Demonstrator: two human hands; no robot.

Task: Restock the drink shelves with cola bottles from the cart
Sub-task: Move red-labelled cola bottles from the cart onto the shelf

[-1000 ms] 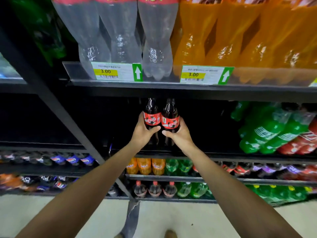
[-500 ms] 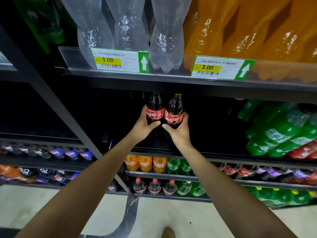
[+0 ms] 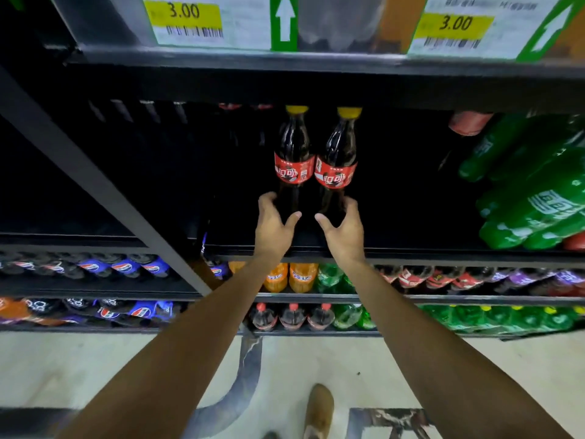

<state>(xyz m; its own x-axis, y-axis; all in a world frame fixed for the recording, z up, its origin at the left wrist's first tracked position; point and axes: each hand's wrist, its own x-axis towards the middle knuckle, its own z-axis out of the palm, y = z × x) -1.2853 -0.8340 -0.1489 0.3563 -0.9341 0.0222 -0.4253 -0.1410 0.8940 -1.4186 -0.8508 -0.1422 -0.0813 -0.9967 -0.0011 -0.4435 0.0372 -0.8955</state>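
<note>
Dark, yellow-capped and touching side by side, the left cola bottle (image 3: 292, 160) and right cola bottle (image 3: 337, 163) stand upright at the front of the black shelf (image 3: 411, 253), left grip (image 3: 272, 223) and right grip (image 3: 343, 231) each curled round its own bottle's lower body.

Arms outstretched — left hand (image 3: 273, 224) and right hand (image 3: 345, 229) curled.

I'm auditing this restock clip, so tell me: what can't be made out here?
Head view:
- Bases of the two cola bottles: hidden by the left hand, right hand and shadow.
- Drinks above the price tags: cut off by the top edge.
- Price tags' small print: blurred.
- Metal frame on the floor: cut by the bottom edge.
</note>
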